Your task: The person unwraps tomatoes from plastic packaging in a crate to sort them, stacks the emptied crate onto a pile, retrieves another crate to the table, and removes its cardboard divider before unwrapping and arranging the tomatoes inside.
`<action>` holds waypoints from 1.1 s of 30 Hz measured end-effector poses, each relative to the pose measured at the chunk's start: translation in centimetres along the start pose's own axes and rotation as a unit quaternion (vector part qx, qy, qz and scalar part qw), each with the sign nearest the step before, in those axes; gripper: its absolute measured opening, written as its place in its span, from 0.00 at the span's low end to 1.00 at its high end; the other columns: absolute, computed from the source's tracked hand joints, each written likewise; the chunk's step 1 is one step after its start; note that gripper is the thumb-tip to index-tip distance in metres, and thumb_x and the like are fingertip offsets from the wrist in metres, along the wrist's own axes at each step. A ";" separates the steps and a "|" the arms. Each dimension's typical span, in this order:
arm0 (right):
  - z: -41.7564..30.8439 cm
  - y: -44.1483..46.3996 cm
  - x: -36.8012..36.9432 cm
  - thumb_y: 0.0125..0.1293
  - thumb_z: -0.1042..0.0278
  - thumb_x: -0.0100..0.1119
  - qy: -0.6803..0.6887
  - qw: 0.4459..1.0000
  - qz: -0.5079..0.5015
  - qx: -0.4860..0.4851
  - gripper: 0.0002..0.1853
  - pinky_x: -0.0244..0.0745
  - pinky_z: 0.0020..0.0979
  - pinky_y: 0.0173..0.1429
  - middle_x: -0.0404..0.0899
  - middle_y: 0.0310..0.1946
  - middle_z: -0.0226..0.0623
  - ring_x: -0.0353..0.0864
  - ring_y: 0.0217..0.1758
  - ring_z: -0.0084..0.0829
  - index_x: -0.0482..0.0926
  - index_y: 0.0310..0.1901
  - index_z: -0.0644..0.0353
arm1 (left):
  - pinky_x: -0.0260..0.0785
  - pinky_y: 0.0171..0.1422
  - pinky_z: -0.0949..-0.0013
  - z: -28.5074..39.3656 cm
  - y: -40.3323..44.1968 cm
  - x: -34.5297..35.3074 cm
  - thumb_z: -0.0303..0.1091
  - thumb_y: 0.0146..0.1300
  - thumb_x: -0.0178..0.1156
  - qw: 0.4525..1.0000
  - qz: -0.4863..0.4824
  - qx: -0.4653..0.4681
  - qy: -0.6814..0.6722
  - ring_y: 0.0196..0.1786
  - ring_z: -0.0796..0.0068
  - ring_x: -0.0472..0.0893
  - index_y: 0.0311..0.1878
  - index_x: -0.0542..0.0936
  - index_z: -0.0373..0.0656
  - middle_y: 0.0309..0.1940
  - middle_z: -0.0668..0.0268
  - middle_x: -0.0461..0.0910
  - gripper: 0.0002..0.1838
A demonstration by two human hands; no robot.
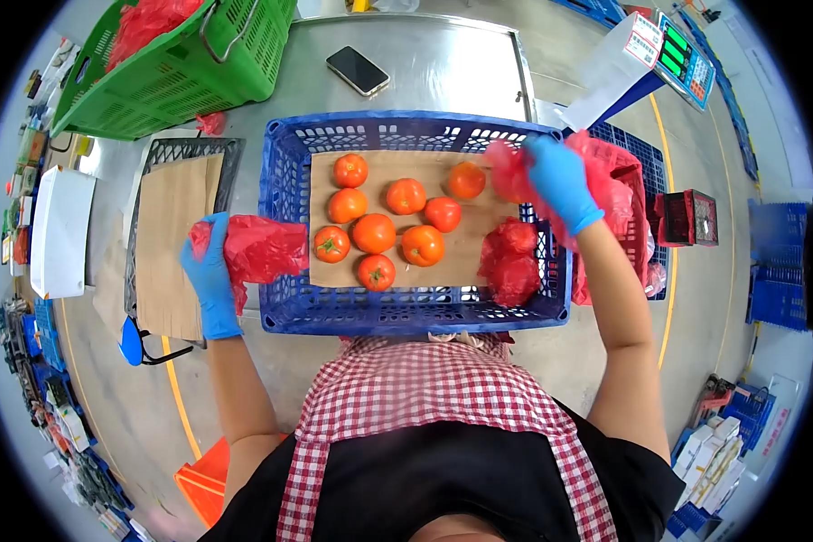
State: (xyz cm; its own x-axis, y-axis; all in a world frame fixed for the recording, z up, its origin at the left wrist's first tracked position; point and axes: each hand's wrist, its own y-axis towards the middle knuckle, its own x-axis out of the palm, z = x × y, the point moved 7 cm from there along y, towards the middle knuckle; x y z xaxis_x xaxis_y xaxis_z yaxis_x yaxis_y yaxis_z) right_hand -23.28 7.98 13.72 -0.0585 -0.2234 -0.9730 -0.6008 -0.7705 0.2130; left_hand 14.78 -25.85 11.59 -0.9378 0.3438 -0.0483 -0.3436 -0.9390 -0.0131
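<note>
My left hand point(210, 275), in a blue glove, grips a crumpled red plastic bag point(264, 247) at the left rim of the blue crate point(415, 322). Several loose tomatoes point(374, 233) lie on cardboard point(325, 172) inside this crate. Over its right rim is my right hand point(558, 181), also gloved, closed on red plastic point(512, 170); its fingertips are partly hidden. Below that hand, red-bagged tomatoes point(517, 278) rest in the crate's right end.
A green crate point(181, 90) with red bags stands at the upper left, near a phone point(359, 70) on the metal table point(434, 45). A red basket point(637, 167) is on the right, below a scale point(685, 61). Flattened cardboard point(176, 244) lies left.
</note>
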 end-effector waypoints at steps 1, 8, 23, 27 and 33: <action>-1.1 -1.6 2.3 0.56 0.71 0.51 -0.088 0.993 -0.082 -0.015 0.07 0.75 0.42 0.34 0.80 0.27 0.44 0.81 0.32 0.47 0.81 0.30 0.57 | 0.71 0.43 0.74 -0.1 -0.2 0.3 0.32 0.58 0.65 1.000 -0.006 0.006 0.006 0.37 0.77 0.78 0.42 0.80 0.36 0.34 0.66 0.79 0.12; -0.4 -10.3 15.4 0.56 0.70 0.55 -0.180 0.963 -0.199 -0.026 0.09 0.75 0.42 0.38 0.76 0.40 0.49 0.80 0.36 0.46 0.77 0.36 0.64 | 0.70 0.44 0.76 1.6 -1.2 2.6 0.32 0.57 0.67 0.999 -0.042 0.028 -0.007 0.37 0.81 0.77 0.40 0.81 0.37 0.34 0.67 0.79 0.11; -3.9 -9.1 6.6 0.58 0.72 0.49 -0.032 0.952 -0.300 -0.044 0.12 0.76 0.42 0.38 0.82 0.31 0.45 0.83 0.35 0.44 0.82 0.39 0.56 | 0.70 0.45 0.75 1.3 -1.4 3.5 0.32 0.57 0.66 0.994 -0.095 0.040 0.027 0.38 0.79 0.77 0.42 0.81 0.37 0.36 0.67 0.79 0.12; -3.9 -13.8 10.5 0.57 0.69 0.52 -0.100 0.902 -0.419 0.000 0.10 0.78 0.43 0.40 0.84 0.32 0.40 0.84 0.36 0.42 0.84 0.34 0.57 | 0.70 0.44 0.75 1.4 -2.3 4.5 0.32 0.57 0.67 0.994 -0.100 0.037 0.016 0.38 0.80 0.76 0.42 0.81 0.37 0.34 0.68 0.79 0.12; -3.9 -13.9 12.9 0.55 0.68 0.54 -0.128 0.935 -0.328 -0.032 0.08 0.77 0.41 0.34 0.83 0.29 0.44 0.84 0.33 0.43 0.83 0.32 0.56 | 0.70 0.44 0.75 1.5 -3.4 4.4 0.30 0.56 0.67 0.996 -0.093 0.013 -0.010 0.38 0.80 0.77 0.41 0.81 0.37 0.34 0.68 0.79 0.11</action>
State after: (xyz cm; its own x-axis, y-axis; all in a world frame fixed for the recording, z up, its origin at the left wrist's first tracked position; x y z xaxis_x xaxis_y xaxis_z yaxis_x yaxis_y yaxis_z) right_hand -12.56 13.51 -1.43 0.1122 0.4550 -0.8834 -0.5258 -0.7272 -0.4412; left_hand 11.72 -21.11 12.92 -0.8584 0.5122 -0.0269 -0.5126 -0.8586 0.0070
